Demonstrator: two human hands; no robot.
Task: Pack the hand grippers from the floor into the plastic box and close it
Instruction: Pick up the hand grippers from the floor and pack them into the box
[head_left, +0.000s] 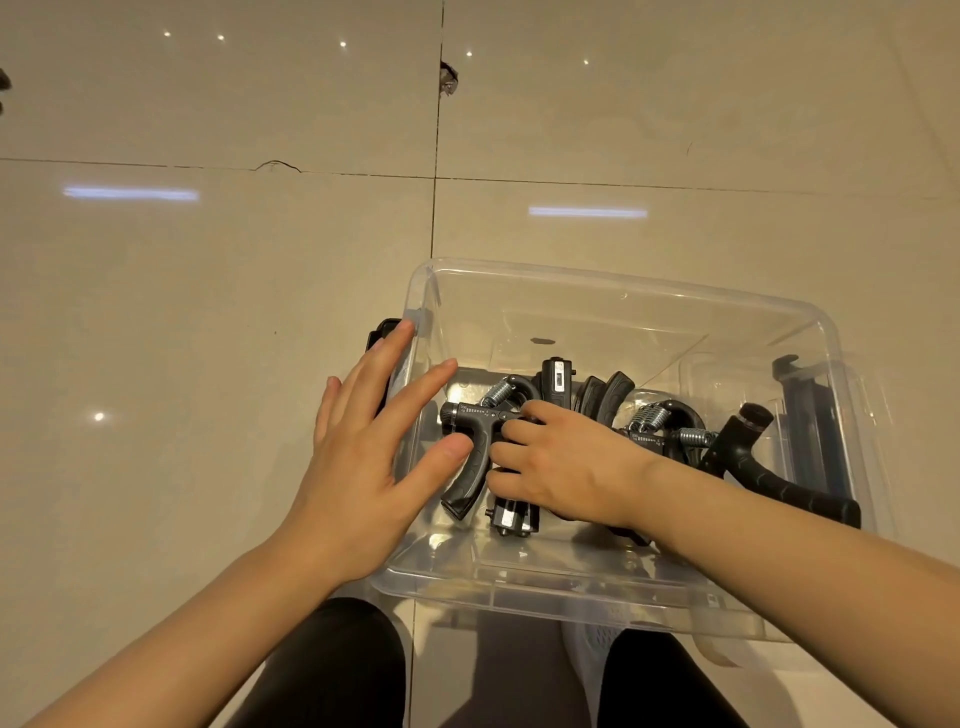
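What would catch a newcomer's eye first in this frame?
The clear plastic box on the tiled floor, holding a heap of black hand grippers. The right hand reaches inside, fingers curled on one gripper, while the left hand hovers open over the box's left rim.

We look down on a floor of large, glossy beige tiles, split by thin dark grout lines that cross just left of the middle. We see a chipped spot on the vertical joint near the top and a short hairline crack along the horizontal one. The polished surface mirrors the ceiling lighting: a row of small bright dots across the top and two pale strip reflections lower down, all in a warm, dim cast.
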